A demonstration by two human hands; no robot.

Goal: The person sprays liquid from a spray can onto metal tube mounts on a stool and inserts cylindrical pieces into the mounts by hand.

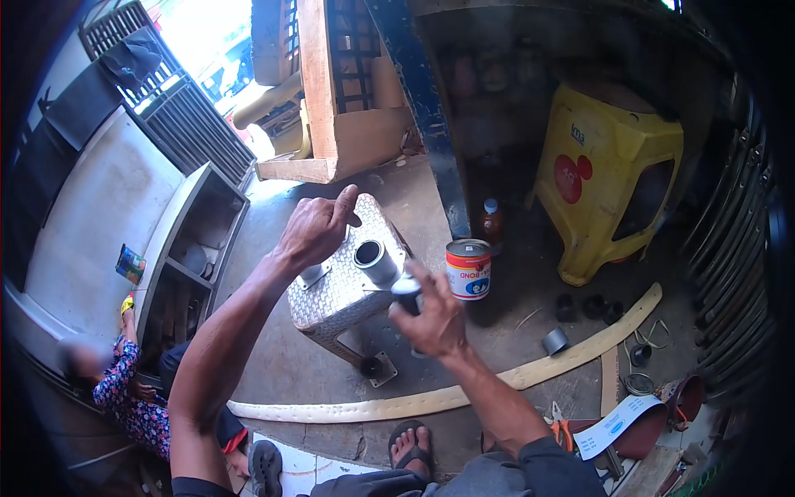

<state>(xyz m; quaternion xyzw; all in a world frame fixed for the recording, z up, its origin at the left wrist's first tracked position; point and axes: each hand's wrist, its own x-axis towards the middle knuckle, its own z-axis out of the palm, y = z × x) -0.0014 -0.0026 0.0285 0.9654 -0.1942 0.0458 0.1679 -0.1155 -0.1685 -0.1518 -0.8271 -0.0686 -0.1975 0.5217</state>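
Observation:
A white woven-pattern stool [331, 306] stands in front of me. On its top are a grey metal tube [375, 261] with an open end and, to its left, a second metal piece with a flat plate [313, 276], partly covered by my arm. Above the stool's far left edge is my left hand [319, 228], its fingers curled and the index bent forward; whatever it pinches is too small to make out. At the stool's right side my right hand [435, 315] has its fingers wrapped round a dark cylinder with a pale top [407, 290].
A red and white can [469, 270] and a bottle [491, 222] stand right of the stool. Beyond is a yellow stool [604, 174]. A long pale strip [513, 378] curves across the floor. Pliers [563, 427] lie at lower right. Another person [132, 398] sits at left.

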